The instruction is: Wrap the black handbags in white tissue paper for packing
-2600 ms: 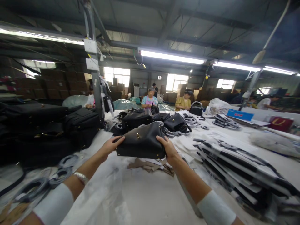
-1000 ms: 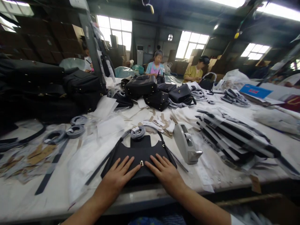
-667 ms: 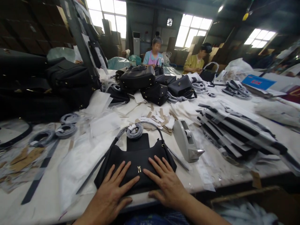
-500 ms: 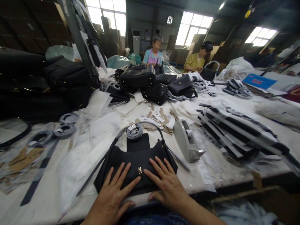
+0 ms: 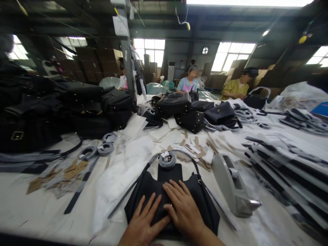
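A black handbag (image 5: 205, 201) lies flat in front of me, its strap arching away from me and its flap (image 5: 169, 172) folded out at the far side. My left hand (image 5: 147, 220) rests on the bag's left half with fingers spread. Across the middle of the bag lies my right hand (image 5: 181, 208), fingers stretched out, its thumb touching or close to my left thumb. The right hand mostly covers the gold clasp. Just beyond the flap sits a coiled, wrapped strap (image 5: 167, 159).
A grey tape dispenser (image 5: 232, 188) stands right of the bag. Wrapped black straps (image 5: 289, 174) are stacked farther right. Black bags pile up at left (image 5: 77, 106) and at the back (image 5: 174, 104). Paper scraps (image 5: 193, 148) lie beyond the bag. Co-workers (image 5: 189, 82) sit across the table.
My right hand has slid left over the clasp, closer to my left hand. The view has turned left and tilted up, so the bag appears lower and farther right.
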The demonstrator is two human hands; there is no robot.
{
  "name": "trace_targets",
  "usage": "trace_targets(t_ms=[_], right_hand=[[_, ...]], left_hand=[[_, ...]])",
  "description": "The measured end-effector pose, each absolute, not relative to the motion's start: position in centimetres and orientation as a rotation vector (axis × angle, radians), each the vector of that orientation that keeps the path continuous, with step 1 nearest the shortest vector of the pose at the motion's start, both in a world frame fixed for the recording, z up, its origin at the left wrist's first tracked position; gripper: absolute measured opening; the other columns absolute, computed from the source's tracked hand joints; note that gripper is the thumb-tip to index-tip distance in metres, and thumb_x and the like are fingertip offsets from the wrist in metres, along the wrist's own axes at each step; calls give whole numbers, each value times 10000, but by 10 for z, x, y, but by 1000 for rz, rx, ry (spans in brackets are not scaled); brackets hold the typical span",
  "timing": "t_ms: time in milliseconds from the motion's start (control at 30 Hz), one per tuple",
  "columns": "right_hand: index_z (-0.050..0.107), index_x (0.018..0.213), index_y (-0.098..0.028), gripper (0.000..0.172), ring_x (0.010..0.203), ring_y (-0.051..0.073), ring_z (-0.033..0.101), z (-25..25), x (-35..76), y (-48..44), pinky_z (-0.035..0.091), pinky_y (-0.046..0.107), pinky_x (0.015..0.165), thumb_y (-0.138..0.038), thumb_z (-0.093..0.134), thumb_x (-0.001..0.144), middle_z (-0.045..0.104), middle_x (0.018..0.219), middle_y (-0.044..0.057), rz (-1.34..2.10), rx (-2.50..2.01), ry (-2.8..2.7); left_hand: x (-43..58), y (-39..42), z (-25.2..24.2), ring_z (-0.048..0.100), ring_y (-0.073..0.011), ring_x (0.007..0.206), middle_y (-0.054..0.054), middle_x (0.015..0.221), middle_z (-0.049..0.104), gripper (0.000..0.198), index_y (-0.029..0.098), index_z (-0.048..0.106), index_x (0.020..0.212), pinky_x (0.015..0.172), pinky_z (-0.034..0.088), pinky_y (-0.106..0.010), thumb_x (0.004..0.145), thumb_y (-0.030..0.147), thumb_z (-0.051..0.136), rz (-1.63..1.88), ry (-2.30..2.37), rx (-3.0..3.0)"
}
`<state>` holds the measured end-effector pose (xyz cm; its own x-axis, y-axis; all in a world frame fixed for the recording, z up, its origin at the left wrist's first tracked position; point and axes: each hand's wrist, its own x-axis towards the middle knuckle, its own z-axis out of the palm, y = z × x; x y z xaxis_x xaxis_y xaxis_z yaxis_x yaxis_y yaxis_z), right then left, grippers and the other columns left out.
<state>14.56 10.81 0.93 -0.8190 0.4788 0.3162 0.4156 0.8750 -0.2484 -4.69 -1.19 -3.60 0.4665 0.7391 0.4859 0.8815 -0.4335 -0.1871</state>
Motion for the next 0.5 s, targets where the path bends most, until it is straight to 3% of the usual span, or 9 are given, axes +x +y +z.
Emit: trace_targets(t_ms=[167, 267, 367, 500], right_hand=[[627, 1285, -234, 364, 1240, 273, 590, -4, 146, 105, 430, 472, 1087, -280, 586, 927, 638, 1345, 35, 168, -715, -2545], [629, 1271, -228, 364, 1213, 273, 612, -1, 146, 107, 464, 462, 1057, -265, 604, 909, 652, 1325, 34, 112, -658, -2524], [594, 1304, -191, 395, 1160, 258, 647, -3, 149, 111, 497, 430, 1026, -225, 592, 910, 677, 1285, 60, 69, -520, -2542], [639, 1218, -169, 320, 1033, 229, 703, -9, 154, 111, 531, 390, 979, -146, 534, 917, 741, 1141, 84, 182, -448, -2489]], left_hand=[[-40, -2, -35, 601, -226, 1212, -78, 1245, 689, 494, 241, 606, 1320, 1159, 315, -400, 957, 549, 474, -497, -1156, -2231], [-35, 0, -30, 662, -139, 1107, -24, 1134, 741, 330, 212, 677, 1207, 1139, 355, -292, 1024, 323, 425, -572, -1120, -2211], [-37, 1, -26, 659, -104, 1112, 13, 1161, 734, 347, 244, 672, 1217, 1154, 335, -286, 1029, 180, 387, -604, -1106, -2240], [-38, 3, -26, 665, -90, 1103, 32, 1180, 727, 353, 303, 658, 1239, 1147, 343, -293, 1038, 217, 381, -616, -1074, -2241]])
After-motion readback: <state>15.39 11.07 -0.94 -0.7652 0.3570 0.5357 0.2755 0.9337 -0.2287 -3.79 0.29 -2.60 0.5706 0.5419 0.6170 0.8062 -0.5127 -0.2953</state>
